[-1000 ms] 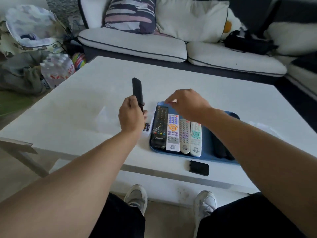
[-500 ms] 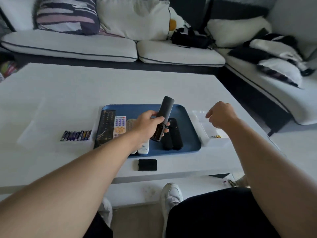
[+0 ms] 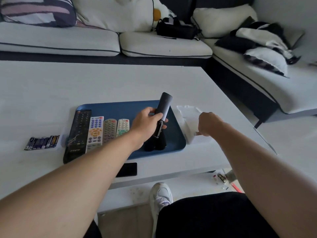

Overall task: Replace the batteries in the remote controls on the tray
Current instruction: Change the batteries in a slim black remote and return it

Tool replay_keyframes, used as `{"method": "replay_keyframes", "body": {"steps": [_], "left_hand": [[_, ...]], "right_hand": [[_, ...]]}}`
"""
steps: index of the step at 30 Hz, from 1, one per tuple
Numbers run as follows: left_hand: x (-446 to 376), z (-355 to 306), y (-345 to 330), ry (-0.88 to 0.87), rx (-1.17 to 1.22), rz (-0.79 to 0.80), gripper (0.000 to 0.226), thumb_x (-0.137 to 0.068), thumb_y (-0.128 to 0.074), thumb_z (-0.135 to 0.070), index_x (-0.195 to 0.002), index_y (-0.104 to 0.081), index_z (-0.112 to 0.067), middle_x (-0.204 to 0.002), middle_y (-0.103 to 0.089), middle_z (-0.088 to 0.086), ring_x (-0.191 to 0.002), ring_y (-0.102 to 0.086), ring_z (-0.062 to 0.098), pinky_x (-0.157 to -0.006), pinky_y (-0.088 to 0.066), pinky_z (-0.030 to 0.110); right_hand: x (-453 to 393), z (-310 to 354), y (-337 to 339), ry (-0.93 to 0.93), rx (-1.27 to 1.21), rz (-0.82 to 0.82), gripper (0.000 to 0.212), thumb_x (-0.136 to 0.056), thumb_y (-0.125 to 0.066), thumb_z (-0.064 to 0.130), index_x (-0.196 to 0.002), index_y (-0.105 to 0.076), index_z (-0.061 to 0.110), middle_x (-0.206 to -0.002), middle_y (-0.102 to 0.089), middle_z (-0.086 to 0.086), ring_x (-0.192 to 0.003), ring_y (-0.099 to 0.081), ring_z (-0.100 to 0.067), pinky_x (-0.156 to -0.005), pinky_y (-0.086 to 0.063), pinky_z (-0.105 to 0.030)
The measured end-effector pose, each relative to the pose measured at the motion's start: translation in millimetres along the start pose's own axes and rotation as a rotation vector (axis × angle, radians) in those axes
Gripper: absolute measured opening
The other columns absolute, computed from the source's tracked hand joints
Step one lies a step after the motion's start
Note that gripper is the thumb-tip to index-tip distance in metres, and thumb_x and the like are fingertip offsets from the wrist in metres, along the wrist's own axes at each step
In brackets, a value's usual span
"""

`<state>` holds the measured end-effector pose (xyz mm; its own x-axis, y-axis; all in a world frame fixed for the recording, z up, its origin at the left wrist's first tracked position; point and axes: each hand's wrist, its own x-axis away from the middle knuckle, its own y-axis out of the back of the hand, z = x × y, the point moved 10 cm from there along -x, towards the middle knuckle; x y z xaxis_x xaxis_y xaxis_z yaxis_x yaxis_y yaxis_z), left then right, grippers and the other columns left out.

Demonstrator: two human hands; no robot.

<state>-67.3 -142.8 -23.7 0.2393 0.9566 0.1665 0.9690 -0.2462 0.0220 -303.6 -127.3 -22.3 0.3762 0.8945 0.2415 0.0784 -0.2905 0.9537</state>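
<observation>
Now, nearest to us, a black battery cover (image 3: 126, 169) is lying on the white surface (image 3: 120, 79) just in front of the blue tray (image 3: 120, 107), so the remote in hand is sitting open. Moving up, the left hand (image 3: 145, 125) is gripping a slim black remote (image 3: 163, 109), fingers wrapped round its middle, tilting it upright over the right part of the tray with the open battery bay facing down toward two more dark remotes (image 3: 156, 143) lying there. A second ago that remote was being held out over the left of the surface; it is now being carried across toward the right. To the left on the tray, four button remotes (image 3: 97, 131) are lying side by side, and left of them a row of batteries (image 3: 42, 142) is waiting on the surface. The right hand (image 3: 208, 123), which was hovering over the tray a moment back, is now dipping into a clear plastic container (image 3: 187, 115) just right of the tray, fingers curled, but whether they are pinching anything I cannot tell. My read: it is either dropping a spent cell or fetching a fresh one, so the swap on this remote is mid-way. Far behind, the sofa (image 3: 154, 47) is running along the back.
</observation>
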Motion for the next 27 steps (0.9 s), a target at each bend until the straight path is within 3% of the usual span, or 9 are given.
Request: {"method": "replay_keyframes", "body": {"steps": [3, 5, 7, 9, 15, 19, 24, 27], "left_hand": [[-3, 3, -3, 0.008, -0.009, -0.003, 0.012, -0.100, -0.057, -0.019, -0.111, -0.061, -0.014, -0.090, -0.079, 0.004, -0.079, -0.076, 0.025, -0.086, -0.058, 0.049], [-4, 4, -4, 0.010, -0.007, -0.001, 0.013, -0.100, -0.057, -0.019, -0.112, -0.061, -0.014, -0.090, -0.079, 0.004, -0.079, -0.076, 0.025, -0.087, -0.057, 0.049], [-5, 4, -4, 0.010, -0.011, -0.004, 0.013, -0.101, -0.057, -0.019, -0.112, -0.062, -0.014, -0.090, -0.079, 0.004, -0.079, -0.076, 0.025, -0.087, -0.057, 0.050], [-5, 4, -3, 0.009, -0.016, -0.008, 0.013, -0.100, -0.057, -0.020, -0.112, -0.062, -0.015, -0.090, -0.079, 0.003, -0.080, -0.076, 0.025, -0.087, -0.057, 0.050], [-5, 5, -1, 0.007, -0.013, -0.012, 0.014, -0.100, -0.057, -0.020, -0.112, -0.061, -0.014, -0.091, -0.079, 0.003, -0.080, -0.076, 0.025, -0.086, -0.058, 0.049], [-4, 4, 2, 0.009, 0.009, -0.005, 0.016, -0.101, -0.056, -0.020, -0.115, -0.061, -0.013, -0.092, -0.079, 0.003, -0.083, -0.076, 0.026, -0.084, -0.058, 0.048], [-1, 6, 9, 0.067, 0.090, 0.016, 0.020, -0.102, -0.056, -0.017, -0.121, -0.058, -0.010, -0.097, -0.079, 0.004, -0.085, -0.076, 0.024, -0.067, -0.058, 0.034], [3, 6, 17, 0.096, 0.139, 0.021, 0.020, -0.103, -0.055, -0.014, -0.121, -0.057, -0.008, -0.099, -0.079, 0.007, -0.085, -0.076, 0.025, -0.065, -0.060, 0.033]], "right_hand": [[-1, 2, -2, 0.008, -0.014, 0.016, 0.021, -0.086, -0.073, 0.025, -0.095, -0.060, 0.010, -0.072, -0.046, -0.001, -0.079, -0.054, -0.023, -0.067, -0.043, -0.028], [-1, 2, -3, 0.009, -0.051, 0.020, 0.021, -0.084, -0.073, 0.025, -0.084, -0.056, 0.012, -0.073, -0.046, -0.001, -0.078, -0.054, -0.024, -0.062, -0.042, -0.028], [0, 5, -4, 0.022, -0.069, 0.040, 0.031, -0.082, -0.075, 0.032, -0.079, -0.050, 0.013, -0.080, -0.050, -0.002, -0.083, -0.056, -0.025, -0.068, -0.047, -0.029], [-2, 8, -5, 0.027, -0.058, 0.040, 0.034, -0.084, -0.075, 0.038, -0.089, -0.051, 0.014, -0.090, -0.051, -0.002, -0.093, -0.059, -0.025, -0.079, -0.051, -0.032], [-8, 6, -15, -0.024, -0.065, 0.073, 0.023, -0.090, -0.070, 0.027, -0.099, -0.054, 0.015, -0.079, -0.046, -0.001, -0.083, -0.052, -0.021, -0.071, -0.043, -0.029], [-8, 17, -23, 0.042, 0.072, 0.165, 0.026, -0.097, -0.062, 0.028, -0.117, -0.059, 0.012, -0.099, -0.055, -0.004, -0.095, -0.057, -0.023, -0.083, -0.044, -0.029], [-10, 23, -30, 0.068, 0.149, 0.224, 0.008, -0.100, -0.051, 0.018, -0.108, -0.052, 0.015, -0.103, -0.052, -0.004, -0.095, -0.050, -0.021, -0.082, -0.040, -0.027], [-14, 15, -34, 0.001, 0.072, 0.246, 0.014, -0.097, -0.055, 0.021, -0.108, -0.055, 0.012, -0.097, -0.051, -0.003, -0.093, -0.050, -0.020, -0.080, -0.039, -0.026]]}}
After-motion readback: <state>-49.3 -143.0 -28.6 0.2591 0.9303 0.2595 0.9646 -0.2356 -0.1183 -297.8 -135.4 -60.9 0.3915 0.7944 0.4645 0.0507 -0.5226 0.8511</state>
